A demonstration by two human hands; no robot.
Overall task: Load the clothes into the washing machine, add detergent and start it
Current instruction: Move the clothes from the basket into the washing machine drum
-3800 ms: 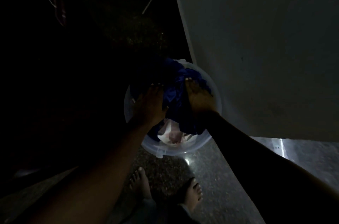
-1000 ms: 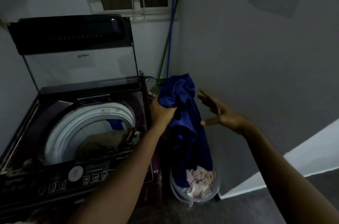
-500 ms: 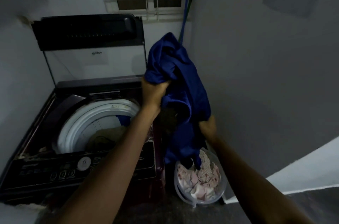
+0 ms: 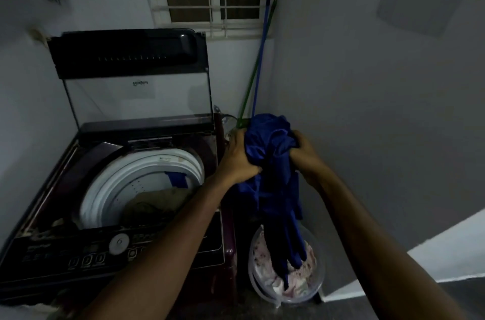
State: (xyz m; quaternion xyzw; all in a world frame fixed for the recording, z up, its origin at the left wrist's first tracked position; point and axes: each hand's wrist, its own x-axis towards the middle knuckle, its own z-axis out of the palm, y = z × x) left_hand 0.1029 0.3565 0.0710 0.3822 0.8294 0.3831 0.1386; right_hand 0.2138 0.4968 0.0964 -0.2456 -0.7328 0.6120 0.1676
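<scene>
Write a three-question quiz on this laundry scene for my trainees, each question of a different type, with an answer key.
1. True or false: the lid of the washing machine is raised.
2. Multiple choice: how many hands grip the blue garment? A) none B) one C) two
3. Short answer: what does the garment's lower end hang into?

Key
1. True.
2. C: the left hand and the right hand both grip it.
3. The clear tub on the floor, to the right of the machine.
</scene>
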